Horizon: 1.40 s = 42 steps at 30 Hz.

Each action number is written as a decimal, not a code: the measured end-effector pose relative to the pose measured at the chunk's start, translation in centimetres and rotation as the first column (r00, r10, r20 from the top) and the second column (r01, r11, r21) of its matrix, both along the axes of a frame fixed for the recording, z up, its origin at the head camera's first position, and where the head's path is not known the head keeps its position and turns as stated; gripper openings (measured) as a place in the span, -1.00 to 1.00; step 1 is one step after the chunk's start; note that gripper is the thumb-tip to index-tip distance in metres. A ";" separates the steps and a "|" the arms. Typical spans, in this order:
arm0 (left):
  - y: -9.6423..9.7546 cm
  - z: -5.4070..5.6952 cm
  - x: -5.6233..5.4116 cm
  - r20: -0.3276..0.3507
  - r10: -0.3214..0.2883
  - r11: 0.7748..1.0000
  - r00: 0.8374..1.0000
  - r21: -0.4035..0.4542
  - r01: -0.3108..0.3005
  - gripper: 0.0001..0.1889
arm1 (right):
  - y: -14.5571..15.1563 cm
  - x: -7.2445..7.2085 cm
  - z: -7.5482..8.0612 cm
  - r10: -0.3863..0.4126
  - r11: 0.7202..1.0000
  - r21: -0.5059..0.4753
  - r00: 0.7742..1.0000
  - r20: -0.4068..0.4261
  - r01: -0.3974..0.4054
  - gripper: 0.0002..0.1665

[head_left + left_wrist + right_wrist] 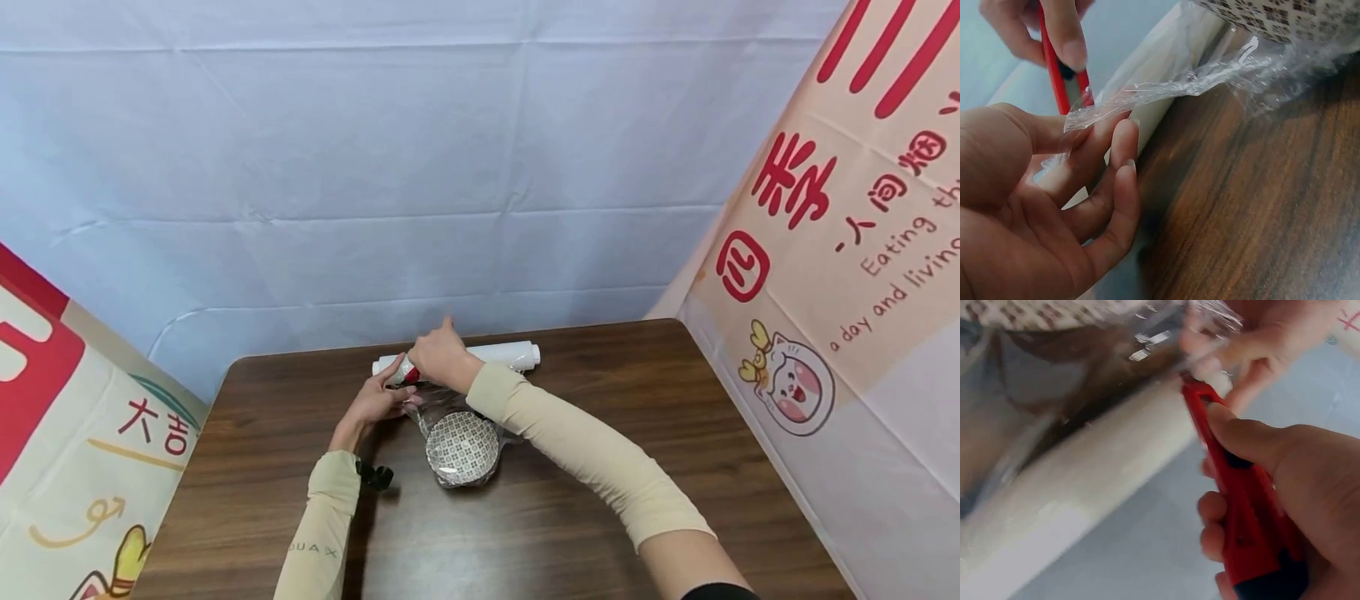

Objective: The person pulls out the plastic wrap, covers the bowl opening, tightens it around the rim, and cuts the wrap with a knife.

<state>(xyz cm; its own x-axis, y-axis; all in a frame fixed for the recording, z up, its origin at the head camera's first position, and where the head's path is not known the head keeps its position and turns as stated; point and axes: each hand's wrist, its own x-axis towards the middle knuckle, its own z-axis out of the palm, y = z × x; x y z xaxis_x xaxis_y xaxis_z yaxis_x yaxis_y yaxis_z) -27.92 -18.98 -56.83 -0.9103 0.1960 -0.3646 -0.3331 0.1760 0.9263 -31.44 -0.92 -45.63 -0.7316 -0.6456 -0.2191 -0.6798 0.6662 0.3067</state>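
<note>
A patterned bowl [462,448] sits on the table, covered by clear cling film [1194,81]. The film stretches from the bowl to a white roll [517,354] lying along the table's far edge. My left hand [381,400] pinches the gathered film between thumb and index finger, its other fingers loosely bent. My right hand [442,357] grips a red utility knife [1241,500], thumb on the black slider. In the left wrist view, the knife's tip is right at the film, close to the left fingertips.
The dark wooden table [570,517] ends just behind the roll, against a pale cloth backdrop [337,167]. Printed cloth hangings [847,275] stand along both sides. A black band [375,476] is on the left wrist.
</note>
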 end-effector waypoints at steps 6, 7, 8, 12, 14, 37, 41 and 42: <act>0.1 -0.1 0.1 0.011 -0.001 1.000 1.000 0.000 0.001 -0.15 | 1.1 0.0 0.8 -0.050 0.999 -0.004 0.999 -0.013 0.050 -0.76; 0.1 -0.1 0.1 0.013 0.004 1.000 1.000 0.006 -0.004 -0.14 | 1.2 0.0 1.3 -0.056 0.998 0.005 0.998 -0.019 0.056 -0.74; 0.1 -0.2 0.1 0.014 0.011 1.000 1.000 0.014 -0.011 -0.14 | 1.2 0.1 1.6 -0.060 0.998 0.009 0.998 -0.022 0.060 -0.75; 0.1 -0.3 0.0 0.013 0.015 0.999 1.000 0.039 -0.015 -0.11 | 0.6 0.3 1.5 -0.027 0.999 0.029 1.000 -0.013 0.028 -0.74; 0.1 -0.3 0.0 0.017 0.011 0.999 1.000 0.044 -0.011 -0.11 | 0.3 0.5 0.8 -0.010 0.999 0.033 1.000 -0.006 0.010 -0.74; -0.4 -0.2 0.3 0.026 -0.032 0.999 0.999 0.037 0.031 -0.10 | 0.7 0.9 2.1 -0.033 0.993 0.113 0.996 -0.081 0.042 -0.72; -0.2 -0.1 0.3 0.010 -0.021 0.999 1.000 0.035 0.021 -0.10 | 0.2 0.9 2.0 -0.011 0.992 0.124 0.996 -0.086 0.022 -0.69; -0.1 0.0 0.2 0.005 -0.019 0.999 1.000 0.035 0.019 -0.10 | 0.0 0.9 1.7 -0.001 0.993 0.121 0.997 -0.080 0.011 -0.68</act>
